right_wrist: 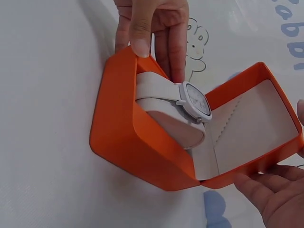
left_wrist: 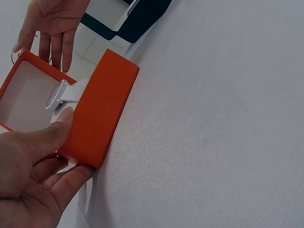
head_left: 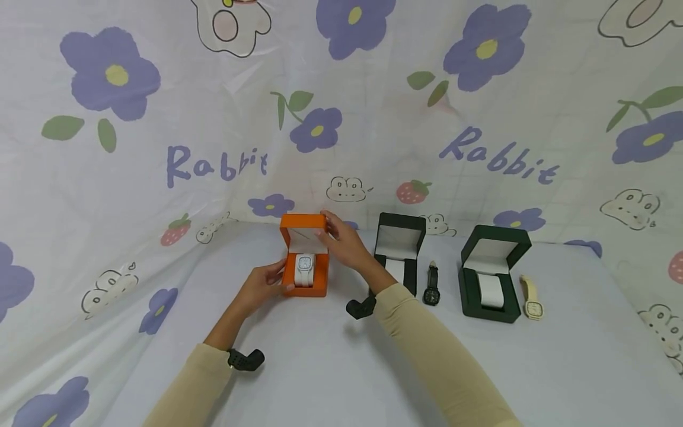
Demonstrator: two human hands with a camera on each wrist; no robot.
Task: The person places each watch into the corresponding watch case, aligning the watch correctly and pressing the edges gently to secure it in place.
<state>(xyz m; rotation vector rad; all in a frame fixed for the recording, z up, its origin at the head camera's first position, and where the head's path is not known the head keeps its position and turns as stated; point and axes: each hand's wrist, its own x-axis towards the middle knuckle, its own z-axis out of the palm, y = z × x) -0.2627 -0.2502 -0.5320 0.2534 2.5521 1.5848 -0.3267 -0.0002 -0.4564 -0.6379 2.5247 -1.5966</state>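
Note:
An orange watch box (head_left: 305,292) stands with its lid raised, a white watch (head_left: 305,263) wrapped round the white cushion inside. My left hand (head_left: 259,289) grips the base at its left side, thumb on the near corner and fingers along the side, as the left wrist view (left_wrist: 40,175) shows. At the raised lid (right_wrist: 256,128), my right hand (head_left: 345,240) holds the right edge, with the thumb toward the front and fingers round the outer side. In the right wrist view the right hand (right_wrist: 280,194) is partly cut off by the frame.
Right of the orange box stands an open black watch box (head_left: 401,222), partly hidden by my right forearm. A black watch (head_left: 432,284) lies beside it. Farther right are an open dark green box (head_left: 488,314) and a gold-toned watch (head_left: 532,299). A patterned cloth (head_left: 373,118) hangs behind.

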